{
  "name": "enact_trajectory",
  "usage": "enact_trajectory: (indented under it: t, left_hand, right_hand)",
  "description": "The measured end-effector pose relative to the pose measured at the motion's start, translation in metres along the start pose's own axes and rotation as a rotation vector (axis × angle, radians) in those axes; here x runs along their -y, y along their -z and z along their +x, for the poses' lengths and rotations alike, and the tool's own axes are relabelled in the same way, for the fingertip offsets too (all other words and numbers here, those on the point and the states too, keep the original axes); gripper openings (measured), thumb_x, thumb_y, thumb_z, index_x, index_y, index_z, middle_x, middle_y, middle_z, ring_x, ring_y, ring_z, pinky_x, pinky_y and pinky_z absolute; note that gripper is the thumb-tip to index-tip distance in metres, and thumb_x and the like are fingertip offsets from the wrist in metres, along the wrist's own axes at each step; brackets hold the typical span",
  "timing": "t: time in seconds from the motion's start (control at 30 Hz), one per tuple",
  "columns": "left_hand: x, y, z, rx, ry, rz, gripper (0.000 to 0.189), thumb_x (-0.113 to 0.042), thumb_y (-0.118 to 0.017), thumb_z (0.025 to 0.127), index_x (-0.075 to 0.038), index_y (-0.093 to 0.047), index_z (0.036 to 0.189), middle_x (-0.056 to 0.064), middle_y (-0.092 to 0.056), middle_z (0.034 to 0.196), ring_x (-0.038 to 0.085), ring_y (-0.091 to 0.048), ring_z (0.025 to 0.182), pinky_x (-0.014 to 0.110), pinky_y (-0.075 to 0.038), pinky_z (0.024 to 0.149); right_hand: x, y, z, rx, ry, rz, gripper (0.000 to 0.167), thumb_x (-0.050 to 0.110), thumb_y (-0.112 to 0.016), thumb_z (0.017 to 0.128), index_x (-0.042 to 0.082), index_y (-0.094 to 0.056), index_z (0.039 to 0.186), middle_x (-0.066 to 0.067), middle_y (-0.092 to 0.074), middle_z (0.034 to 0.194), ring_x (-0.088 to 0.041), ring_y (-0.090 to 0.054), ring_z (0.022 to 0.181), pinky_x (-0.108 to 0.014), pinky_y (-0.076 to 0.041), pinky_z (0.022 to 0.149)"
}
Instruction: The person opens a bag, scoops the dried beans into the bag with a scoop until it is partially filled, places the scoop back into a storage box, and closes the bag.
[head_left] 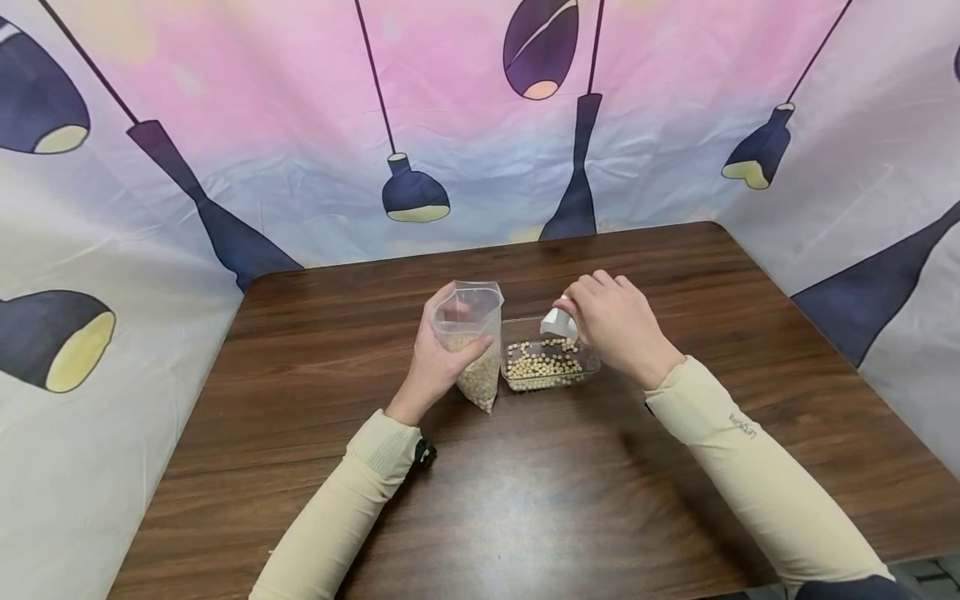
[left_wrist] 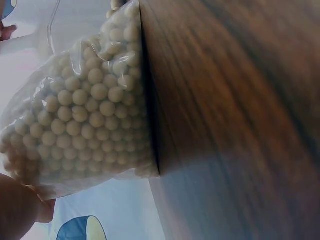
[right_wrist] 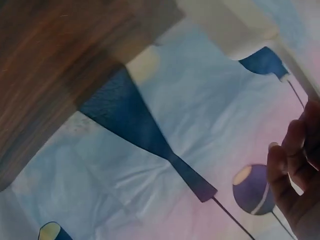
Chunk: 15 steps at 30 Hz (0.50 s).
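Observation:
In the head view my left hand grips a clear plastic bag, its thumb across the front. Small round beige beads fill the lower part of the bag, and its top stands open. The left wrist view shows the bag close up, bottom near the table. My right hand holds a white scoop over a clear plastic tub. Yellowish beads cover the tub's floor. In the right wrist view, part of the scoop shows above curled fingers; its contents are hidden.
The dark wooden table extends around the bag and tub. A fabric backdrop printed with lamps hangs behind its far edge and along the sides.

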<state>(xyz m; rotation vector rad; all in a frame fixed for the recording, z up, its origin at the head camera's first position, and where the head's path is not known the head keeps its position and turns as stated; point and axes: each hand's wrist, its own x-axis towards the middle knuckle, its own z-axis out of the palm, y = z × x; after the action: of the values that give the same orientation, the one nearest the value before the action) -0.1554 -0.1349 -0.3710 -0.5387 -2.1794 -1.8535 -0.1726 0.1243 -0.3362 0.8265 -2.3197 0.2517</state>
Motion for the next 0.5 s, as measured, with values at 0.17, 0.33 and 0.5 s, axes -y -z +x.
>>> enact_trajectory:
  t: [0.17, 0.33, 0.5]
  left_hand:
    - [-0.011, 0.0, -0.001, 0.003, 0.003, -0.002, 0.079, 0.004, -0.075, 0.078, 0.007, -0.031, 0.143, 0.033, -0.05, 0.118, 0.045, -0.051, 0.11, 0.043, -0.042, 0.094]
    - [-0.01, 0.0, 0.0, 0.009, 0.0, -0.008, 0.079, 0.003, -0.076, 0.079, 0.007, -0.031, 0.144, 0.033, -0.05, 0.118, 0.045, -0.051, 0.111, 0.045, -0.041, 0.094]
    - [-0.009, 0.0, 0.001, 0.012, -0.003, 0.003, 0.079, 0.002, -0.076, 0.079, 0.007, -0.031, 0.143, 0.033, -0.05, 0.117, 0.044, -0.05, 0.111, 0.044, -0.041, 0.095]
  right_hand:
    - [-0.003, -0.007, -0.007, 0.044, -0.001, -0.041, 0.021, 0.023, -0.058, 0.097, 0.007, -0.061, 0.083, -0.006, -0.06, 0.076, -0.029, -0.052, 0.073, -0.041, -0.042, 0.062]
    - [-0.002, 0.001, -0.006, 0.107, -0.114, -0.014, 0.027, 0.024, -0.056, 0.099, 0.008, -0.059, 0.077, -0.006, -0.059, 0.071, -0.031, -0.054, 0.071, -0.042, -0.041, 0.059]
    - [-0.002, 0.01, -0.007, 0.258, -0.348, 0.064, 0.034, 0.03, -0.051, 0.101, 0.01, -0.058, 0.074, -0.004, -0.054, 0.066, -0.029, -0.055, 0.068, -0.044, -0.044, 0.057]
